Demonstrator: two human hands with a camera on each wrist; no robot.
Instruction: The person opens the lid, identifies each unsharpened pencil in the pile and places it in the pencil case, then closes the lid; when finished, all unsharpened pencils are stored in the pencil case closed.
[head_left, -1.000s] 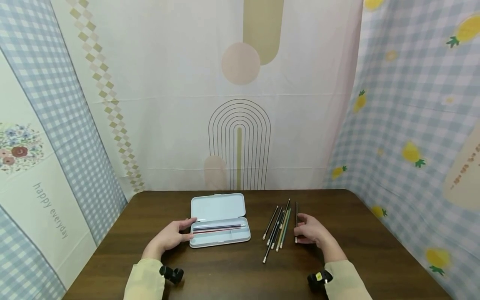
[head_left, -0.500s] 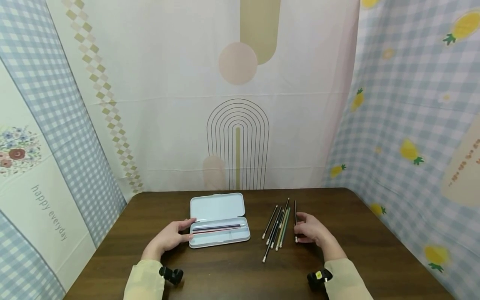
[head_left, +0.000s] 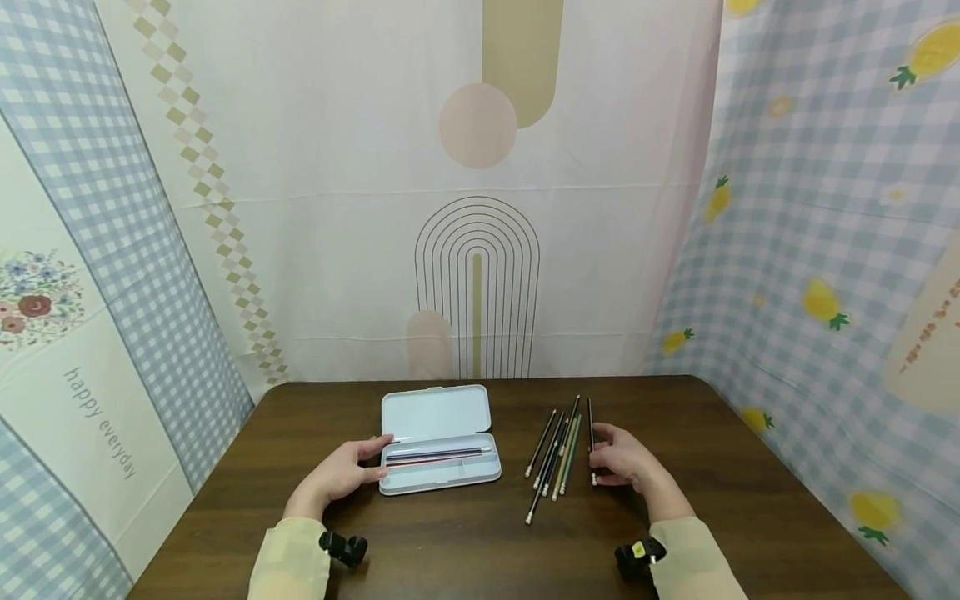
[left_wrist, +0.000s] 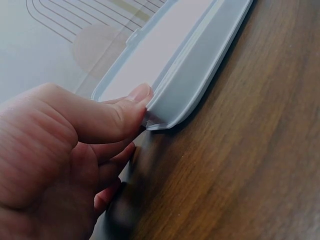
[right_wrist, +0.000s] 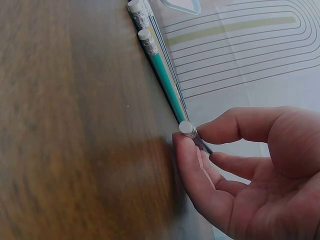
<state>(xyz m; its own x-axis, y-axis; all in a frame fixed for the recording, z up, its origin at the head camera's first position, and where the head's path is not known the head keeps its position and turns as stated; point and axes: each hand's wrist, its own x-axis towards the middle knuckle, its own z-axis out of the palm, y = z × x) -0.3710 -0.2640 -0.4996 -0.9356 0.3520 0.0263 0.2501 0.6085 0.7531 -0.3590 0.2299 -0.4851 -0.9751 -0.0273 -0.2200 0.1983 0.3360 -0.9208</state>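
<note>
A light blue pencil case (head_left: 438,414) lies with its lid folded back at the middle of the table. Inside, a few pencils (head_left: 435,457) lie lengthwise. My left hand (head_left: 336,477) grips the case's left end, its thumb (left_wrist: 140,94) at the rim in the left wrist view. To the right, my right hand (head_left: 626,460) pinches a dark pencil (head_left: 591,417) whose white eraser (right_wrist: 186,128) points toward me. Just left of that hand, several loose pencils (head_left: 557,458) lie in a fanned group, a green pencil (right_wrist: 167,85) among them.
The brown wooden table (head_left: 450,554) has rounded far corners. Behind it hangs a pale patterned cloth (head_left: 337,250), with blue checked cloths at both sides. A small black camera (head_left: 343,550) sits on the left wrist, another camera (head_left: 637,560) on the right.
The pencil in my right hand has tilted slightly, its far end shifting a little left. My left hand and the case stay in place.
</note>
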